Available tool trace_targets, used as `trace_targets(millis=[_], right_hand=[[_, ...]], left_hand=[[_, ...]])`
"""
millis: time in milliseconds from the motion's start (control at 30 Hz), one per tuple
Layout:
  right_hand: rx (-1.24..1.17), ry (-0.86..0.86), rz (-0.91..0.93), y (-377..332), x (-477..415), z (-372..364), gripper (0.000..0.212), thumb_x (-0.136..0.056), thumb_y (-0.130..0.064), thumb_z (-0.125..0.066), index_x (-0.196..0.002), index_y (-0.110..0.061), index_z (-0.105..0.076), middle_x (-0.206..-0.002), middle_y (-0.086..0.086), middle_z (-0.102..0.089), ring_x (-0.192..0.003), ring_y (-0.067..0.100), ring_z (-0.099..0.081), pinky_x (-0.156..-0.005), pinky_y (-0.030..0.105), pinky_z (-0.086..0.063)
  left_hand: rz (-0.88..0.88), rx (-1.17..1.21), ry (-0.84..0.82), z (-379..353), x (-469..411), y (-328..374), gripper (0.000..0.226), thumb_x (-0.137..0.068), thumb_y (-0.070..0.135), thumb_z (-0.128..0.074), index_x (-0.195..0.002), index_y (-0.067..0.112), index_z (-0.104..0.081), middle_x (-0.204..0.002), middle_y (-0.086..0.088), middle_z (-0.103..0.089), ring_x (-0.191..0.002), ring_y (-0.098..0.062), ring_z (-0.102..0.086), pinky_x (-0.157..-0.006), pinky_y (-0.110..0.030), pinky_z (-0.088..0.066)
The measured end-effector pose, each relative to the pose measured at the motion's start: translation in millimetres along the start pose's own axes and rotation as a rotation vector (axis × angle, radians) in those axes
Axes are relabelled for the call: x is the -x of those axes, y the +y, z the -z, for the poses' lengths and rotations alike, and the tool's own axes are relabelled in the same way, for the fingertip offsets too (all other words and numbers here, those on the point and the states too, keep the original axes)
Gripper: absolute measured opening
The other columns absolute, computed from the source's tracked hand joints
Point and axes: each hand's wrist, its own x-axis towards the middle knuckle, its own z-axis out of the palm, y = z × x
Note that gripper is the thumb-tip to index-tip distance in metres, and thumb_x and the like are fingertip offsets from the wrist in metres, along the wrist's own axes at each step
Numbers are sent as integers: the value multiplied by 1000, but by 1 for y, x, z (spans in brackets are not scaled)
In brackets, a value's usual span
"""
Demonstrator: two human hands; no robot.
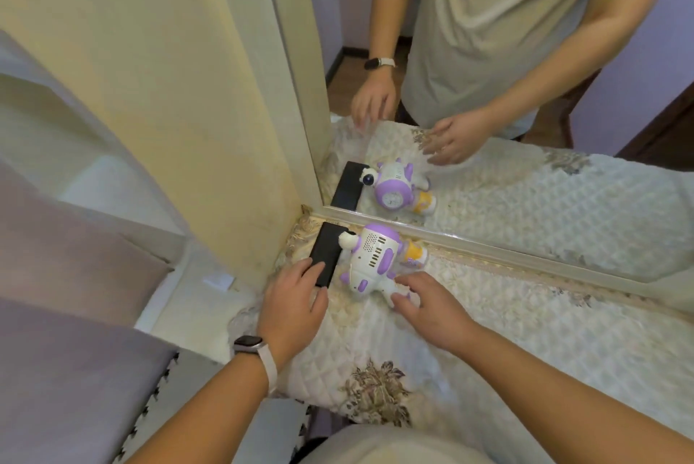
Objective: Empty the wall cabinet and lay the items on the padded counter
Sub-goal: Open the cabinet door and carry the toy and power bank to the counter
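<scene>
The fingers [313, 270] of the left hand [291, 307] are spread and relaxed, their tips resting on the near end of a flat black device [326, 251], not wrapped around it. A white-strapped smartwatch [251, 345] sits on that wrist. The fingers of the right hand [432, 307] are also open and gripping nothing; the tips lie against the white leg at the near end of the toy robot clock [370, 257], which I take as the landmark here.

The toy robot clock lies on its side on the quilted bench [507, 343], white and purple, with slotted vents and a dotted speaker grille facing up. The flat black device lies touching its left side, a small white knob of the toy overlapping the device's edge. At the toy's far right end an orange and white piece [415, 255] rests just beside the mirror frame [525, 257]. Behind the toy the mirror [525, 182] reflects it, showing a round clock dial on its front; the numerals are too small to read, and no brand or writing is legible anywhere. To the toy's left a cream cabinet panel [169, 107] stands upright, meeting the mirror at the corner. Nearer the camera than the toy, the bench padding carries a brown floral motif [375, 392].
</scene>
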Motion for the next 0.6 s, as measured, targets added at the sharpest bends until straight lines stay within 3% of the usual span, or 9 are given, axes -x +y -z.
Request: trace_targets(millis=[167, 267, 600], right_hand=[[209, 5, 254, -25, 24, 22, 41, -93, -41, -56, -129, -21, -58, -129, -3, -56, -121, 16, -48, -93, 24, -39], [323, 13, 417, -43, 36, 31, 45, -91, -45, -54, -129, -20, -58, -125, -1, -58, -116, 20, -52, -96, 35, -42], [515, -85, 921, -108, 78, 8, 48, -91, -45, -54, -128, -14, -58, -130, 9, -59, -118, 29, -53, -91, 46, -47]], left_hand=[[-48, -146, 125, 18, 37, 30, 43, -88, 35, -51, -126, 17, -62, -132, -6, -60, -120, -25, -52, -95, -43, -46], [-33, -223, 163, 31, 60, 45, 43, -87, 35, -54, -127, 19, -60, -133, -4, -59, -120, -24, -52, -97, -42, -45], [248, -347, 227, 71, 186, 80, 44, -90, 35, -57, -131, 19, -57, -138, -8, -56, -128, -29, -49, -106, -47, -37]])
